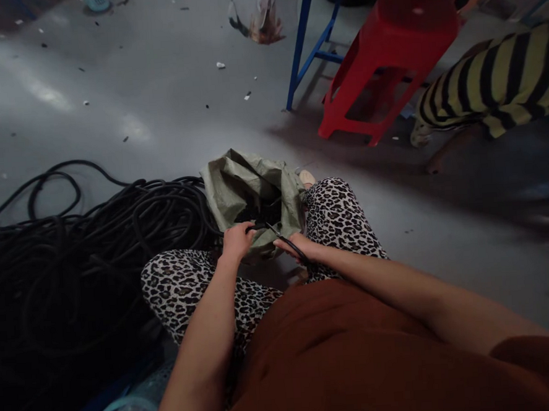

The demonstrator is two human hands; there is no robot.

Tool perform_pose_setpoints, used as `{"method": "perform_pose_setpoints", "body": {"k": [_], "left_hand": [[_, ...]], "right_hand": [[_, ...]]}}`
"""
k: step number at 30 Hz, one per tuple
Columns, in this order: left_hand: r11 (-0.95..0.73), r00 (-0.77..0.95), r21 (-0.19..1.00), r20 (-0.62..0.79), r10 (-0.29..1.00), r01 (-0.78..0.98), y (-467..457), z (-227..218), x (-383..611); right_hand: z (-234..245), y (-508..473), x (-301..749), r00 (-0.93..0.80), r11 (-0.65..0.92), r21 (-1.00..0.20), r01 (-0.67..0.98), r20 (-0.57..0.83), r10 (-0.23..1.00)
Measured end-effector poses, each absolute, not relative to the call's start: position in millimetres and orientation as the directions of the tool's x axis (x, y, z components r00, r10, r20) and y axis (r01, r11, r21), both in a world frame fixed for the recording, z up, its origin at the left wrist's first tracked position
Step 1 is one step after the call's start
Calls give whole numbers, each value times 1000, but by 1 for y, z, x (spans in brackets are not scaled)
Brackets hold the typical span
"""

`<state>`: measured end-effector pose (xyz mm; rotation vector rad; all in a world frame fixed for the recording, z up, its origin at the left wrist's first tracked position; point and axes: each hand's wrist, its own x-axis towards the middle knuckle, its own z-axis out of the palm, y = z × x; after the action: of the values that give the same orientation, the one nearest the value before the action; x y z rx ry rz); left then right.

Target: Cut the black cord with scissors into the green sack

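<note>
Over the sack [222, 185], hands [237, 240] hold tubing [258, 226] and scissors [292, 245].

"Colour of the coils [185, 201]?"

"Black, like the scissor handles [298, 250]; the sack [222, 187] is dull green."

"The trousers [340, 217]?"

"Leopard print, black and brown on off-white; the top [358, 349] is rust-brown."

"That stool [413, 36]?"

"Red; the co-worker's clothing [512, 73], black-and-yellow stripes."

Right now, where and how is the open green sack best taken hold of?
Probably by the far rim of the sack, coming from the far side: its loose fabric stands up there, while the left hand and right hand are at the near edge.
</note>
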<state>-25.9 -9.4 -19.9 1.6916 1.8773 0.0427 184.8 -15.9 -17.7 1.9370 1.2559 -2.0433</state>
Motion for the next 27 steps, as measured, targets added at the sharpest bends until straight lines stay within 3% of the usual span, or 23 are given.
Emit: {"method": "perform_pose_setpoints", "body": {"k": [3,14,27], "left_hand": [[204,-18,421,-406,914,884,-9,-21,-26],[263,-63,465,-401,914,845,-8,-17,-21],[242,-32,470,-410,911,849,-13,-18,-15]], "right_hand": [[-14,-14,184,-139,-637,-467,614,-857,496],[-16,-17,177,-264,-764,-467,446,-884,386],[-16,-17,174,-281,-766,-454,454,-889,361]]}}
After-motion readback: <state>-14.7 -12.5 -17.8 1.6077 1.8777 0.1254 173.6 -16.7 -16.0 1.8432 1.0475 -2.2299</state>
